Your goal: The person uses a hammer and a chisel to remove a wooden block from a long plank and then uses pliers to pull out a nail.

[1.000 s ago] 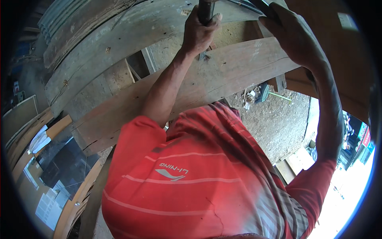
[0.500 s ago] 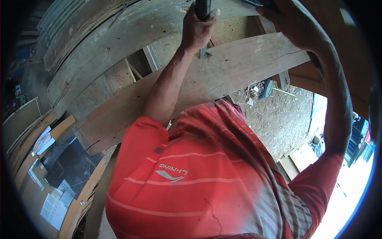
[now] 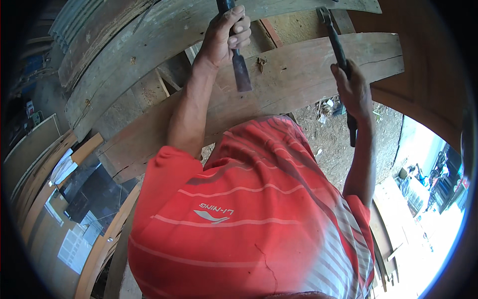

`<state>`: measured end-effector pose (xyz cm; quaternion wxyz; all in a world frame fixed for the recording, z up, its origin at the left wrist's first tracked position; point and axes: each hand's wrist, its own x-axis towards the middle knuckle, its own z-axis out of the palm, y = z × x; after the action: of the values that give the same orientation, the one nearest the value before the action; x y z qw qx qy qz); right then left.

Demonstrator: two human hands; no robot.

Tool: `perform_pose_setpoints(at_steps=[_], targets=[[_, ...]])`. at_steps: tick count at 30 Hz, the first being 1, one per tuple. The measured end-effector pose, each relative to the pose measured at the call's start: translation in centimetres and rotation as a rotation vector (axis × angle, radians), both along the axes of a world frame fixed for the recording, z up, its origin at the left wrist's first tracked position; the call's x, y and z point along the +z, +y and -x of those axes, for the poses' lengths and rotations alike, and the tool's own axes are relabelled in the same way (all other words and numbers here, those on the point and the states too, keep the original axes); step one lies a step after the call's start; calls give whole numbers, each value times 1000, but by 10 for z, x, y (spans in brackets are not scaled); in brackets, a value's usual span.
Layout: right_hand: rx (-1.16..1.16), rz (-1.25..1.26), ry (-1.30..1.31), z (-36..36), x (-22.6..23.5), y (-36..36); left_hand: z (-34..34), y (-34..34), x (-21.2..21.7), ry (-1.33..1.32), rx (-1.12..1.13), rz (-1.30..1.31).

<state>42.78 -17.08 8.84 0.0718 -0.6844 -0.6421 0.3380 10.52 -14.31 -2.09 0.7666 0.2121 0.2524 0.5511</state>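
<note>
A wide-bladed chisel [image 3: 242, 74] is in my left hand [image 3: 222, 37], whose fingers wrap round its dark handle. The blade points toward me over the nearer wooden plank [image 3: 308, 79]; I cannot tell whether the tip touches the wood. Beside the blade, a small ragged notch with splinters [image 3: 261, 64] marks the plank. To the right, my right hand [image 3: 354, 92] closes round the dark handle of a hammer [image 3: 334, 42]. The hammer's head points away from me, above the gap between the two planks, and the handle's butt sticks out below my fist.
Another long weathered plank [image 3: 164, 40] lies beyond the nearer one, with crosspieces between. Corrugated sheets [image 3: 74, 25] lean at the far left. A brown wooden panel [image 3: 423, 74] stands at the right. Debris [image 3: 324, 107] lies on the ground below. Boards and dark tiles [image 3: 94, 194] are at the left.
My right hand has come down and toward me from high at the right, bringing the hammer into view. My left hand has shifted left, with the chisel's blade now showing above the plank.
</note>
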Motion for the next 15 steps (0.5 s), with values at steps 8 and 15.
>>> perform_pose_setpoints(at_steps=[8, 15], targets=[[-231, 62, 238, -52, -80, -82, -16, -39, 13, 1659, -379, -353], [-260, 12, 221, -45, -87, -86, -5, -16, 2, 1686, 200, -79]])
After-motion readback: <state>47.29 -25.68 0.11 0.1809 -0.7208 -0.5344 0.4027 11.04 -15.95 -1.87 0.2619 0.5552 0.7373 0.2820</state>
